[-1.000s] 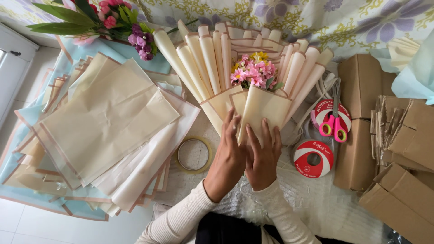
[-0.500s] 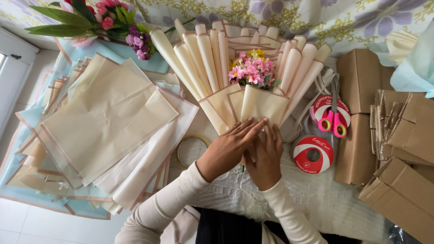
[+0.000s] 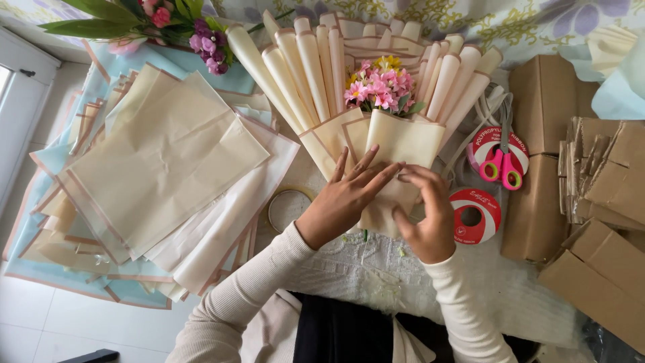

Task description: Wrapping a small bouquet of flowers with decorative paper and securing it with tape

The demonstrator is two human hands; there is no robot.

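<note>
While both hands work at centre frame, the biggest thing on the surface is the stack of cream wrapping sheets (image 3: 161, 168), fanned out at left over pale blue sheets (image 3: 40, 228), its right edge stopping just short of the left forearm. Cardboard boxes (image 3: 598, 202) fill the right side, top to bottom, w/ folded flaps crowding the right edge. Between those two masses sits the bouquet (image 3: 376, 134): rolled cream paper cones fan out round a small cluster of pink and yellow flowers (image 3: 380, 87), and a flat cream front panel covers its lower half. Left hand (image 3: 342, 202) lies open, fingers spread and flat on the bouquet's front panel, pointing up-right. Right hand (image 3: 430, 215) is curled, fingertips pinching the panel's right fold beside the left fingertips; the two hands nearly touch. Loose flowers w/ green leaves (image 3: 154, 20) lie at top left, well apart. Two red tape rolls sit right of the bouquet: one (image 3: 476, 215) just beside the right hand, other (image 3: 500, 149) above it w/ pink-handled scissors (image 3: 502, 165) lying on it. Clear tape roll (image 3: 287, 208) sits just left of the left wrist. Open room is tight: only the white lace cloth (image 3: 376, 269) near the person's body shows bare.
</note>
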